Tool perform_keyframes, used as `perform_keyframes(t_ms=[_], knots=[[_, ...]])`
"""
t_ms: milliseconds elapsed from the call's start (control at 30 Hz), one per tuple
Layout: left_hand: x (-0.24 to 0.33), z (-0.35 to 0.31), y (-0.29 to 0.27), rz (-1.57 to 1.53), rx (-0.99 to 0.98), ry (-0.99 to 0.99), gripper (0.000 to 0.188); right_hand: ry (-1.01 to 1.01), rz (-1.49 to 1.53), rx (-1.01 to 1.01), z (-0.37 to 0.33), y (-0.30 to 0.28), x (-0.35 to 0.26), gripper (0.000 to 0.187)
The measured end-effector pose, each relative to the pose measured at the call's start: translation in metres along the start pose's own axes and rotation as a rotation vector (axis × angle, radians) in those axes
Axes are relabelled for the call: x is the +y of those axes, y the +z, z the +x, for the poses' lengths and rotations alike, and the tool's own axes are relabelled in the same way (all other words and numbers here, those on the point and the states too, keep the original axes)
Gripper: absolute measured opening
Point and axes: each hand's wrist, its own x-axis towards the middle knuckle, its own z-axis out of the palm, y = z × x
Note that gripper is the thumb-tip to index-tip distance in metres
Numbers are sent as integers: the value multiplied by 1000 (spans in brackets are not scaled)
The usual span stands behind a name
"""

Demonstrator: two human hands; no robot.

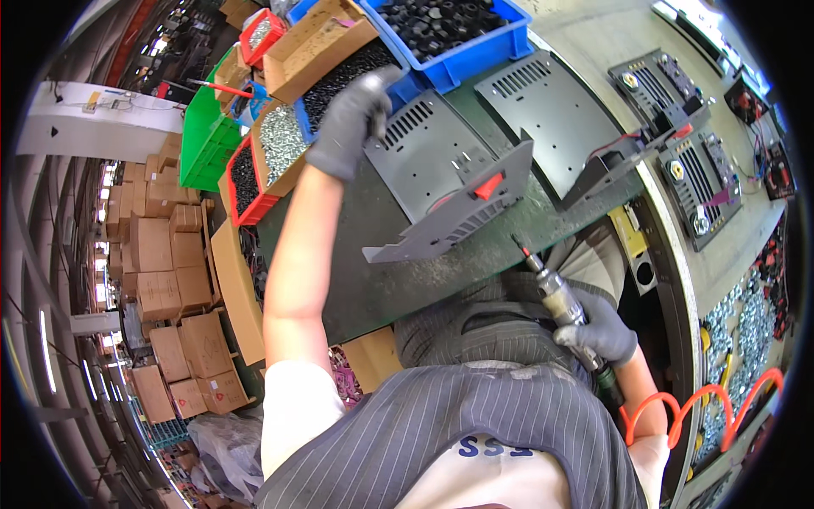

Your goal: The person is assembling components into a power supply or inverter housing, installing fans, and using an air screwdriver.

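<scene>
My gloved right hand (604, 329) is wrapped round a pneumatic screwdriver (560, 301), its bit pointing up and away toward the bench edge. My gloved left hand (348, 127) reaches over the left side of the bench, beside a blue bin of black screws (339, 85). Motion smears its fingers, and whether they hold anything cannot be made out. To the right of that hand lies a grey slotted metal panel (424, 157), with an upright bent plate (475, 212) bearing a red part (488, 187) at its near edge. A second grey panel (551, 119) lies further right.
A blue crate of black parts (454, 64) stands at the back. Left are a box of silver screws (281, 140), a red bin of black screws (246, 182) and a green crate (208, 140). An orange coiled hose (716, 394) hangs right; assembled units (699, 187) sit on another bench.
</scene>
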Motion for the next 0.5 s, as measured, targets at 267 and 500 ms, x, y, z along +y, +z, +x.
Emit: perform_keyframes(t_ms=[267, 500], knots=[[-4, 57, -66, 156, 210, 184, 56, 45, 16, 46, -10, 6, 2, 57], [-32, 41, -59, 397, 496, 564, 33, 215, 18, 299, -86, -15, -20, 58]])
